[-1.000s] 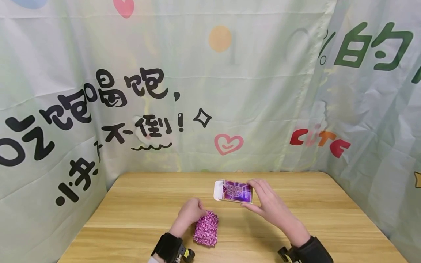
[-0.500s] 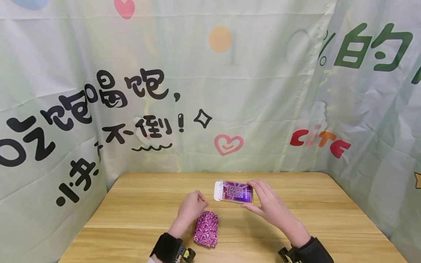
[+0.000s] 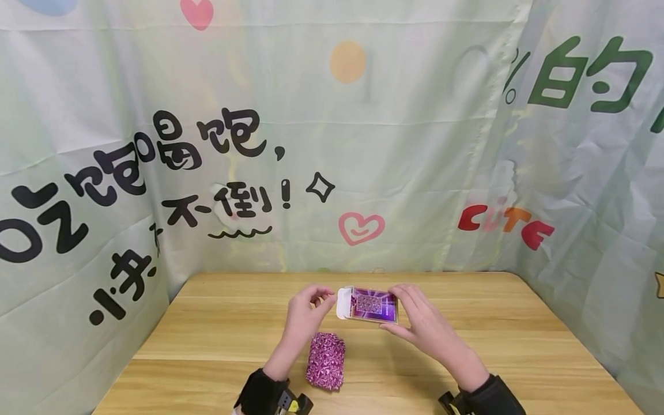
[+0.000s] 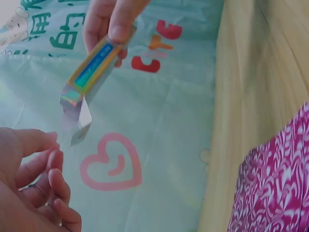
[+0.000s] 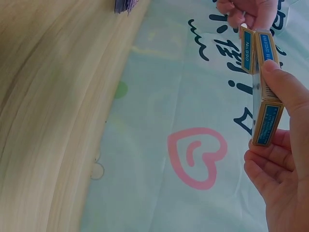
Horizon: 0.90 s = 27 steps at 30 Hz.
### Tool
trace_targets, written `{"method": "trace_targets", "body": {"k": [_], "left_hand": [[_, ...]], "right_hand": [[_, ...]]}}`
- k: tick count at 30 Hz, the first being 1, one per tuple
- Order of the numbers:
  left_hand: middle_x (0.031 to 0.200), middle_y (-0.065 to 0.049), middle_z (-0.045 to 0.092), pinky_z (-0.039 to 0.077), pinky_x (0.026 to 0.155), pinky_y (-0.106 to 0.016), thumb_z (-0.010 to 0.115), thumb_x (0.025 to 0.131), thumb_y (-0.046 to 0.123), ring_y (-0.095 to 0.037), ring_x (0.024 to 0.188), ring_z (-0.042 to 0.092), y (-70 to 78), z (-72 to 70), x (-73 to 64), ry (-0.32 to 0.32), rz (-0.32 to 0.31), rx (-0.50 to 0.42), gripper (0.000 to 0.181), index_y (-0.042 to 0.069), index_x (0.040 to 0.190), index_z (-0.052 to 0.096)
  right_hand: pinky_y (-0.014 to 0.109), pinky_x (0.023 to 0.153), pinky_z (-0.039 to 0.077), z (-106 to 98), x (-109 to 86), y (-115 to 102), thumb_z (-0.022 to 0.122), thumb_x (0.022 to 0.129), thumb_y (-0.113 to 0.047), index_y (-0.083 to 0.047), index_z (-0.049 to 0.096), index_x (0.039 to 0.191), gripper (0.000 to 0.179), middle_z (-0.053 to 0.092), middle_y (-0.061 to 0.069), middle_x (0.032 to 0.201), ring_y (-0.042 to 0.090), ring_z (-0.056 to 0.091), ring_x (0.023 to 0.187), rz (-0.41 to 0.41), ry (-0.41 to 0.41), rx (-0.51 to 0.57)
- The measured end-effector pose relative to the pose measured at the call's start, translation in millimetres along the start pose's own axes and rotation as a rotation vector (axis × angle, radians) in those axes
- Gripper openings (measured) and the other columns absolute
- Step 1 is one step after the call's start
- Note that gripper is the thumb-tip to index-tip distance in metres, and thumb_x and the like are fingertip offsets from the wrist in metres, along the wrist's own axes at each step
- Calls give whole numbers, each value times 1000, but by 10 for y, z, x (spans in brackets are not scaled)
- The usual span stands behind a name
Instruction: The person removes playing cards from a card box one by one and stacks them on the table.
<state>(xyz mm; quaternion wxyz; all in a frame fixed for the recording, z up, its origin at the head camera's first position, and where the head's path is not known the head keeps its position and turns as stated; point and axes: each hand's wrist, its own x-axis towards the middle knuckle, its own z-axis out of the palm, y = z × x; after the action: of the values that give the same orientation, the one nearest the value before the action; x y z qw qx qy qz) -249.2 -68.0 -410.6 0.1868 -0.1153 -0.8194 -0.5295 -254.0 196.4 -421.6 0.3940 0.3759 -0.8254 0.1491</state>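
Note:
My right hand (image 3: 422, 323) grips a purple card box (image 3: 376, 305) by its right end, thumb on the near edge and fingers on the far edge. The box is held above the table, its white end flap (image 3: 344, 302) folded out toward the left. My left hand (image 3: 308, 311) is just left of that flap, fingers loosely bent and thumb near the index fingertip. In the left wrist view a small gap shows between these fingertips (image 4: 52, 140) and the flap. A deck of pink-and-white patterned cards (image 3: 325, 361) lies on the table below my left hand.
The wooden table (image 3: 233, 323) runs back to a printed cloth (image 3: 404, 144) that hangs behind and along both sides. Each wrist wears a black band, such as the left wristband (image 3: 261, 392), with a small camera.
My left hand has lifted off the card deck and moved up and right, its fingertips now beside the box's flap. My right hand and the box have hardly moved.

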Motion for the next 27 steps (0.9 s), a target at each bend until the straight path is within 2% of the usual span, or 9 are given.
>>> {"method": "trace_targets", "body": {"k": [4,9,15,21,24,27], "left_hand": [[80,-1,67,45,61,-17,72,88,23,-5,69,52,29,40,-27,-63,22,-23,12,12,94,73],[79,2,66,45,61,-18,73,87,29,-5,67,52,33,82,-54,-126,-10,12,17,13,92,72],[78,1,67,46,57,-19,75,85,24,-6,65,54,33,112,-72,-138,-70,27,14,12,90,69],[83,-3,72,49,57,-22,74,85,26,-12,71,61,13,87,-56,-166,-132,-7,22,8,98,70],[85,-6,73,49,57,-24,74,85,27,-15,73,64,7,43,-38,-172,-155,-17,26,7,102,71],[86,-7,74,50,59,-25,74,85,26,-16,75,66,-5,-14,-8,-163,-179,-29,27,7,103,71]], "right_hand": [[39,86,56,18,-2,-16,62,86,-58,2,57,122,70,62,13,114,25,60,106,-8,-10,5],[38,86,56,32,6,-59,63,85,-57,3,57,122,71,62,13,115,25,60,106,-20,-13,18],[37,85,57,43,2,-93,58,88,-58,3,57,123,70,61,12,114,24,60,105,-29,-15,18],[39,87,56,60,-8,-89,56,89,-59,3,57,123,70,61,13,114,25,60,106,-25,-15,17],[39,88,55,64,-5,-77,59,88,-58,3,56,123,71,61,13,114,25,59,106,-24,-20,16],[39,88,54,66,1,-61,69,82,-52,4,55,123,71,61,14,114,25,59,106,-26,-17,17]]}}
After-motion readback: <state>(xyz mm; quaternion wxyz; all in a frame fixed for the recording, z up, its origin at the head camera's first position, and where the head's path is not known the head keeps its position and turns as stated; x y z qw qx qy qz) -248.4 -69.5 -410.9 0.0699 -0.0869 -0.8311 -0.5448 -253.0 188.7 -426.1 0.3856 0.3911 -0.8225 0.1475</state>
